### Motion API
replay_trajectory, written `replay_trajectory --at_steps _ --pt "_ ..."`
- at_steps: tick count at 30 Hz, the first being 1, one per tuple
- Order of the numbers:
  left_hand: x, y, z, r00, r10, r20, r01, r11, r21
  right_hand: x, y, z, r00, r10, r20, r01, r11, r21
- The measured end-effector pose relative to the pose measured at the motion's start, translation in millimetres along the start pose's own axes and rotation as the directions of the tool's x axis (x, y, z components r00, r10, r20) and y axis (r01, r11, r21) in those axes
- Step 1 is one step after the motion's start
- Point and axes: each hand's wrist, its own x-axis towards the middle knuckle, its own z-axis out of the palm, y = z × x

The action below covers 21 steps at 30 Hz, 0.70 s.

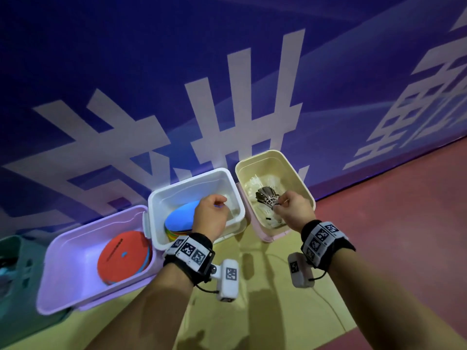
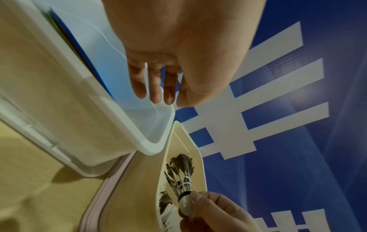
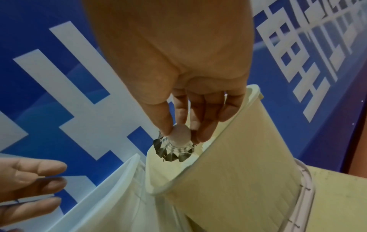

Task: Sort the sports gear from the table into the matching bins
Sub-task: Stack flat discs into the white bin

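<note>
Three bins stand in a row on the yellow table. My right hand (image 1: 279,202) pinches a dark-feathered shuttlecock (image 1: 266,197) by its cork, feathers pointing away, just above the cream bin (image 1: 298,173), which holds several white shuttlecocks. The right wrist view shows thumb and fingers around the cork of the shuttlecock (image 3: 174,150). My left hand (image 1: 217,203) hovers over the white bin (image 1: 192,180) with relaxed fingers (image 2: 155,94) and holds nothing. A stack of flat discs with a blue disc (image 1: 179,218) on top lies in the white bin.
A purple bin (image 1: 75,248) at the left holds a red disc (image 1: 121,256) on a stack. A dark green crate (image 1: 15,261) sits at the far left edge. A blue banner wall (image 1: 227,72) rises right behind the bins. Red floor (image 1: 404,223) lies to the right.
</note>
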Motion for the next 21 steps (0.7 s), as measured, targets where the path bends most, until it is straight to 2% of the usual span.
replay_trajectory --at_steps 8,13,16,21 --pt "-8 -6 -22 0.999 -0.012 -0.038 0.012 1.0 -0.001 5 -4 17 0.999 0.018 0.047 -0.01 0.986 -0.166" --pt "-16 -15 -42 0.998 -0.008 -0.063 0.007 1.0 -0.016 -11 -20 19 0.998 -0.007 0.054 0.019 0.975 -0.221" --pt "-27 -25 -63 0.996 0.021 -0.085 -0.027 0.998 -0.065 -26 -42 26 0.997 -0.068 0.035 0.073 0.976 -0.206" --pt "-62 -61 -126 0.985 0.051 -0.162 -0.074 0.988 -0.138 -74 -97 56 0.976 -0.218 0.015 0.218 0.97 -0.102"
